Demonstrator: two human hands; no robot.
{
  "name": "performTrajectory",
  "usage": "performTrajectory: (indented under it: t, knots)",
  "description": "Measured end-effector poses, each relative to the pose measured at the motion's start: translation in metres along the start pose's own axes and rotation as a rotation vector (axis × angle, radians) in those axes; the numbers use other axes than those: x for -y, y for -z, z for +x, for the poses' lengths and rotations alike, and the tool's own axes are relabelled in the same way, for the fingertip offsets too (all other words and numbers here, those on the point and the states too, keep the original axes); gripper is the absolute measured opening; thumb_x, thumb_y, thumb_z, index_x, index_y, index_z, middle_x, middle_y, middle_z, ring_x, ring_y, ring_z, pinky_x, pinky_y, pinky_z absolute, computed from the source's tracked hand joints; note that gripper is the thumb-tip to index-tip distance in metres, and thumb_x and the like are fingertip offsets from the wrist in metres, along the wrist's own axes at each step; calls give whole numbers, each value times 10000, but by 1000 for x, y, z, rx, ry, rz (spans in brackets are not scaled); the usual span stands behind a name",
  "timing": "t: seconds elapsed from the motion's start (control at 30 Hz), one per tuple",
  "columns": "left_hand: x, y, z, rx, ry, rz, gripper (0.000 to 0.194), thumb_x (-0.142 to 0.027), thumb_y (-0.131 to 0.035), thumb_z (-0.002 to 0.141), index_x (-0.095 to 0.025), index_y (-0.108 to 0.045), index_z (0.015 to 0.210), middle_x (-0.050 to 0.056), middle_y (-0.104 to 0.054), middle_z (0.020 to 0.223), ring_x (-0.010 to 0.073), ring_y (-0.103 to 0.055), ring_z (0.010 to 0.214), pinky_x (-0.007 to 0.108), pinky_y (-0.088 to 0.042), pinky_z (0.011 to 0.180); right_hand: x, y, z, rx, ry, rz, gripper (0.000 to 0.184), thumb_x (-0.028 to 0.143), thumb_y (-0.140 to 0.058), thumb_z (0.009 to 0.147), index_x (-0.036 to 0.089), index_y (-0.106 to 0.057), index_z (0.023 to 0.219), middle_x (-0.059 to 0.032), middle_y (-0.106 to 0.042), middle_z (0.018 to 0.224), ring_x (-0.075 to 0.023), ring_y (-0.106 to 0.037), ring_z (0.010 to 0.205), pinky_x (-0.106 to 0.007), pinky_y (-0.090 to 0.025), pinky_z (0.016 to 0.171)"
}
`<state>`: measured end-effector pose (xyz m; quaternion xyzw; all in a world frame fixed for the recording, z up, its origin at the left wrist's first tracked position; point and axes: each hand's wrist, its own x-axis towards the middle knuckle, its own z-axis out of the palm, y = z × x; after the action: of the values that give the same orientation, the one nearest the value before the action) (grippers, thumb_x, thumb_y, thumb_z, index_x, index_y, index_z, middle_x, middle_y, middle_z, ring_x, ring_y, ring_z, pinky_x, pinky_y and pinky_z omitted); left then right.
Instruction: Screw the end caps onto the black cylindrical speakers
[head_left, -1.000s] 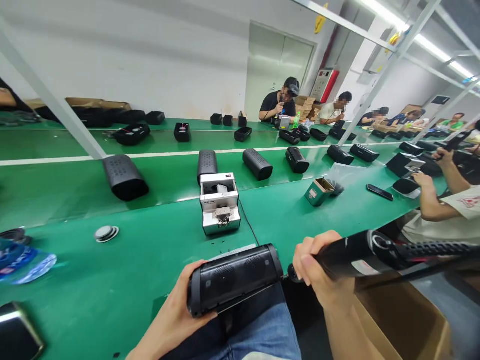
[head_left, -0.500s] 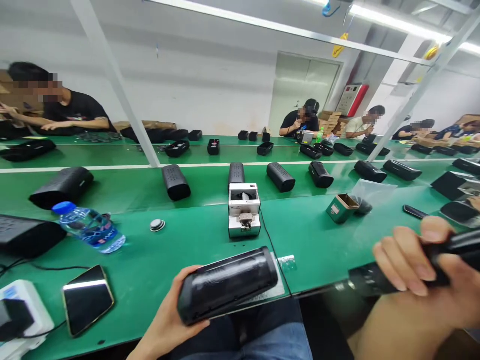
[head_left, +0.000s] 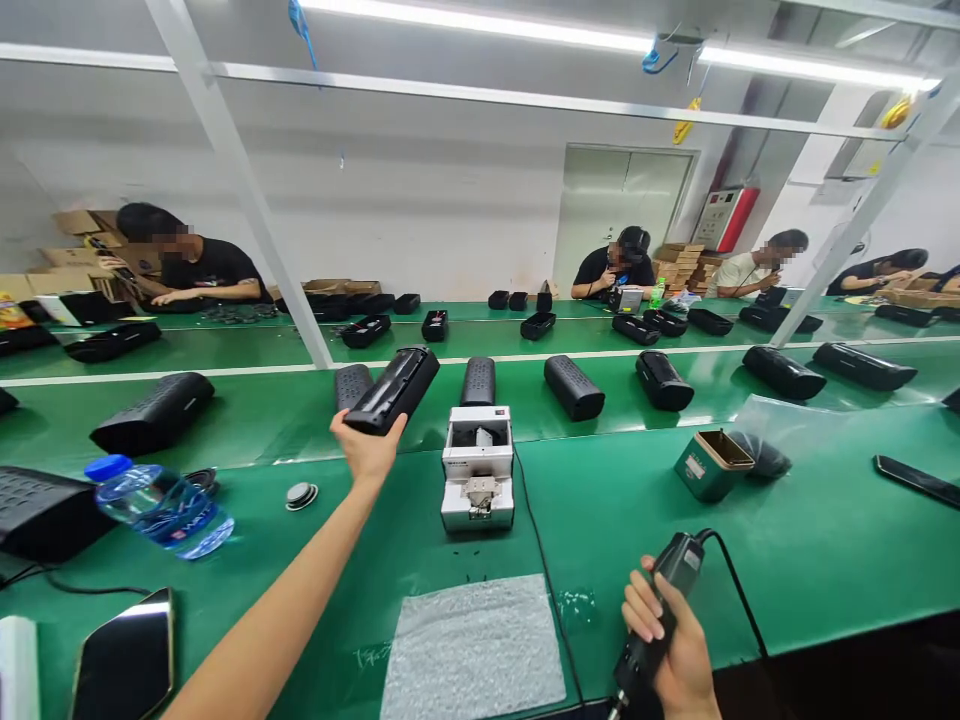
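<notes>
My left hand (head_left: 369, 448) is stretched forward, closed around the near end of a black speaker housing (head_left: 397, 388). The housing is tilted above the far part of the bench, partly in front of another dark housing (head_left: 351, 382). Wrapped around a corded electric screwdriver (head_left: 679, 570), my right hand (head_left: 679, 645) is at the lower right. The tool's tip points down toward the bench's near edge. Between my hands stand a white screw feeder (head_left: 480, 475) and, nearer me, a grey foam sheet (head_left: 474, 650) lying flat.
A water bottle (head_left: 161, 505), a phone (head_left: 124, 655) and a round silver part (head_left: 301, 496) lie on the left. At right are a green tin (head_left: 711, 470) and a plastic bag (head_left: 787, 430). Several housings line the green bench (head_left: 615, 540); co-workers sit beyond.
My left hand has carried the housing from above the foam sheet forward to the far strip. My right hand has brought the screwdriver inward and turned its tip downward. The view has shifted.
</notes>
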<state>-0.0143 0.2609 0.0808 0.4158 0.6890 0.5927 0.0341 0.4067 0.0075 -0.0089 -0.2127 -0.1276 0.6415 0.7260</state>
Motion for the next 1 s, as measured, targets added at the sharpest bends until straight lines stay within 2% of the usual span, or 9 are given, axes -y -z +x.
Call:
performTrajectory:
  t: [0.1,0.23,0.33,0.47,0.53,0.6,0.73,0.87,1.0]
  knots:
    - [-10,-71,12,22,35,24,934,-460,-961,784,-155,-372,1442,252,-512,1501,471,-542,1483,650,-454,1243,-2,11,2,-47,-23,-1,412,309,-1020,814,205,-676,1017,118,-440,656,-11,-332,459,-130,-377,446]
    - [-14,-121,12,74,91,65,900,-373,-949,782,-119,-371,1424,293,-488,1503,531,-515,1477,710,-417,1220,-5,15,8,-78,-17,-14,471,366,-1042,793,211,-671,1037,126,-410,653,-15,-310,467,-148,-341,444]
    - [-12,-129,9,126,87,94,933,-318,-968,727,-123,-374,1420,317,-457,1531,566,-493,1482,748,-392,1223,-9,16,10,-86,-6,-22,486,400,-1038,797,216,-662,1045,126,-394,657,-24,-290,476,-166,-330,451]
    - [-15,-114,15,189,-23,125,961,-344,-970,721,-130,-374,1443,284,-443,1562,582,-401,1550,778,-339,1250,-14,19,9,-72,-19,-18,446,407,-997,850,226,-654,1070,120,-392,673,-38,-284,490,-188,-338,466]
    - [-24,-107,23,201,-104,135,907,-328,-912,794,-124,-368,1490,264,-431,1596,539,-344,1603,742,-331,1281,-15,20,8,-57,-32,-8,424,402,-978,874,232,-648,1079,117,-394,678,-42,-284,495,-193,-342,471]
    - [-39,-111,30,254,-172,129,804,-296,-826,896,-123,-375,1540,228,-487,1572,442,-449,1560,646,-422,1265,-15,21,7,-39,-44,2,404,405,-960,897,238,-642,1083,117,-397,681,-41,-273,495,-193,-345,475]
    - [-70,-144,40,567,-198,94,444,-322,-746,1052,-160,-601,1439,111,-714,1306,249,-745,1126,459,-650,1002,-15,23,8,-5,-59,1,376,420,-931,932,243,-635,1082,118,-407,677,-40,-266,487,-194,-358,477]
    - [-92,-172,32,884,-172,79,387,-431,-761,1070,-153,-712,1336,90,-740,1317,272,-762,1115,453,-684,936,-19,25,9,10,-33,-17,363,431,-913,953,249,-626,1080,113,-430,679,-40,-282,474,-187,-359,469]
    - [-105,-180,23,1100,-208,47,362,-408,-765,1069,-140,-719,1309,81,-750,1282,264,-768,1094,437,-685,926,-27,28,15,13,15,-23,441,508,-942,900,258,-604,1030,128,-416,622,-35,-202,427,-185,-314,412]
